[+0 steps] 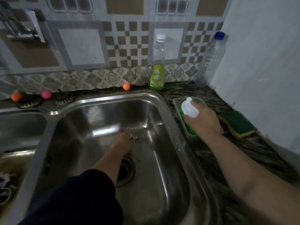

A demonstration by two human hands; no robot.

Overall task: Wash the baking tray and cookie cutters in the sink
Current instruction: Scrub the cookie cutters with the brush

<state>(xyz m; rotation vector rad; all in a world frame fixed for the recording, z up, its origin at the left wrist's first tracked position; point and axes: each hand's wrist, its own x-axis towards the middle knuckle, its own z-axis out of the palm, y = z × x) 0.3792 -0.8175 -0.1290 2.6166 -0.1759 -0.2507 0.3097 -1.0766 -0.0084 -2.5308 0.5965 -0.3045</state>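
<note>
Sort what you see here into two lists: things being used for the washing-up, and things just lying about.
In use:
- stainless steel sink basin
- small shiny metal piece at the left hand
- white plastic cookie cutter held by the right hand
- clear plastic tub

Lying about:
- green dish soap bottle
- green-and-yellow sponge
- two clear bottles
- orange ball

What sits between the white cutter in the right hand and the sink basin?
Nothing visible. The right hand holds the white cookie cutter over the clear container on the counter; only the sink's rim separates it from the basin, where the left hand is.
</note>
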